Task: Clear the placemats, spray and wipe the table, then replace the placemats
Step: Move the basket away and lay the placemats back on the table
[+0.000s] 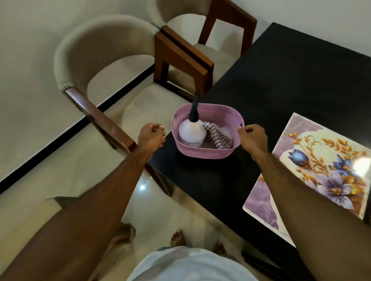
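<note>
A lilac plastic basket (203,153) stands on the near-left corner of the black table (292,77). Inside it a white spray bottle (191,132) with a dark nozzle leans beside a striped cloth (218,136). My right hand (253,137) is at the basket's right rim by the handle hole, and its curled fingers pinch the edge. My left hand (151,135) hovers just left of the basket with curled fingers, a small gap away, holding nothing. A purple floral placemat (322,168) lies on the table to the right of the basket.
Two beige upholstered chairs with wooden arms, a nearer chair (103,55) and a farther chair (188,12), stand along the table's left side. A glossy cream floor (48,171) with a black skirting line lies below. My bare feet are at the table's near edge.
</note>
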